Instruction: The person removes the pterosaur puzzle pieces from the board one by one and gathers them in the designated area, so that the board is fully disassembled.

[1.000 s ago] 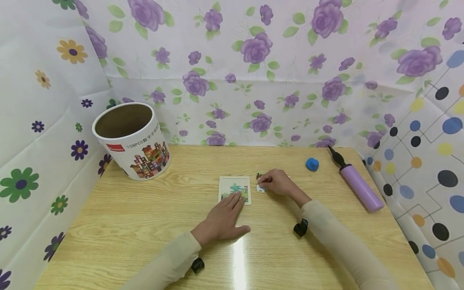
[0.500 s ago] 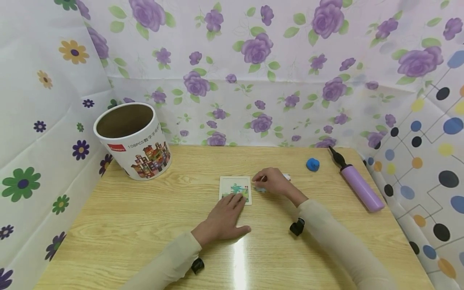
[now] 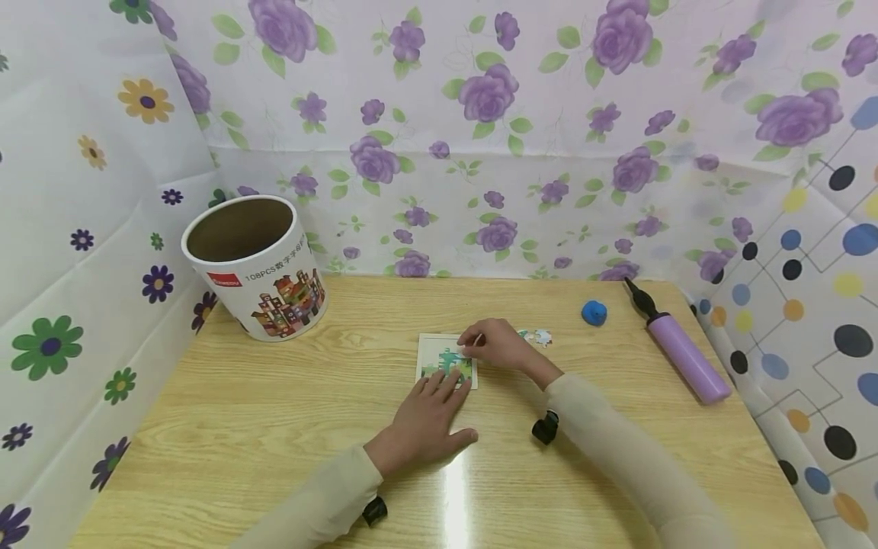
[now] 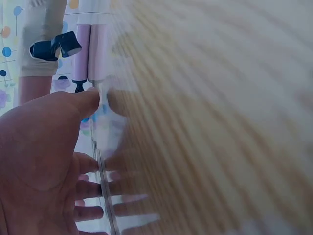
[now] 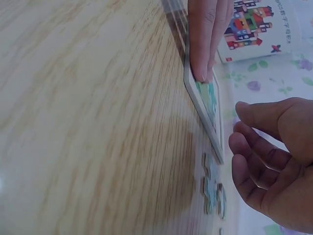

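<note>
Wooden table (image 3: 274, 427) is carrying everything, floral sheets hanging behind and at both sides. Big cardboard puzzle canister (image 3: 255, 263) is standing open-topped at the far left corner, tilted a little against the side sheet, well apart from the hands, so it's parked out of the working area. Purple hand pump (image 3: 679, 347) is lying along the right edge with a blue lump (image 3: 594, 313) near its nozzle, both idle and away from the work.

Small puzzle tray (image 3: 446, 360) is lying flat mid-table, partly filled with green picture pieces. Left hand (image 3: 428, 419) is lying flat on the table, fingers straight, fingertips pressing the tray's near edge; right wrist view is showing those fingertips (image 5: 203, 68) right on the rim, likely pinning the tray so it isn't sliding. It's gripping nothing.

Right hand (image 3: 497, 345) is hovering at the tray's right top corner, fingers curled, seemingly pinching a small piece over the tray, but the piece is too hidden to confirm; the right wrist view is showing curled fingers (image 5: 264, 161) and no clear piece.

Loose puzzle pieces (image 3: 536, 335) are lying just right of that hand, kept within reach.
</note>
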The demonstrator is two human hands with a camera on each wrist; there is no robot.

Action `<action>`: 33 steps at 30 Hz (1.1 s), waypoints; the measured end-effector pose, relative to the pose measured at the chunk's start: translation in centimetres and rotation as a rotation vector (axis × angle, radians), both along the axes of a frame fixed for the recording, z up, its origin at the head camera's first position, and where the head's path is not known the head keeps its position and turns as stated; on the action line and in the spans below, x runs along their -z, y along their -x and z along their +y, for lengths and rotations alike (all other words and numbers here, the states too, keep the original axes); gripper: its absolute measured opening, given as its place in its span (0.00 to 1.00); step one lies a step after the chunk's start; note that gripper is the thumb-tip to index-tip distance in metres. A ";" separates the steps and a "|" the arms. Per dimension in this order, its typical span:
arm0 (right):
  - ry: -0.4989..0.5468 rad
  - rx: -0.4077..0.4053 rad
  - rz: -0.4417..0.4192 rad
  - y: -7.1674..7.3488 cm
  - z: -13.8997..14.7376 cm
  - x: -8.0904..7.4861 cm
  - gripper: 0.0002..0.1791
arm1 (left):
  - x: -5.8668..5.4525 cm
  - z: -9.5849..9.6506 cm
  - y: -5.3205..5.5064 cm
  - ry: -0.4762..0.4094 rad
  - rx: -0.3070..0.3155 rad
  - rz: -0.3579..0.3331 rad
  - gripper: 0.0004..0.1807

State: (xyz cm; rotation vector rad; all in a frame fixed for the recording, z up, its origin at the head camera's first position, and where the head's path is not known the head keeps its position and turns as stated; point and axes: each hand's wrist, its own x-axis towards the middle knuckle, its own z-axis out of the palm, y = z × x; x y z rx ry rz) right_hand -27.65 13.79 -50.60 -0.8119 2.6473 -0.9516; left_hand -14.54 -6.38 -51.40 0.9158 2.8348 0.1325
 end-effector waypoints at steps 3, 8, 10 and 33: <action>-0.002 -0.003 -0.004 0.2 -0.7 0.0 0.10 | 0.0 0.0 0.0 -0.005 -0.013 -0.017 0.46; -0.025 0.004 0.003 0.7 -1.6 0.6 0.10 | -0.2 0.1 -0.1 -0.004 -0.017 -0.010 0.45; -0.038 0.010 0.009 0.8 -1.9 0.8 0.10 | -0.3 0.2 0.0 -0.009 -0.016 -0.010 0.45; -0.041 0.044 0.035 0.6 -3.4 1.4 0.05 | 0.4 0.0 1.1 0.013 0.003 0.033 0.46</action>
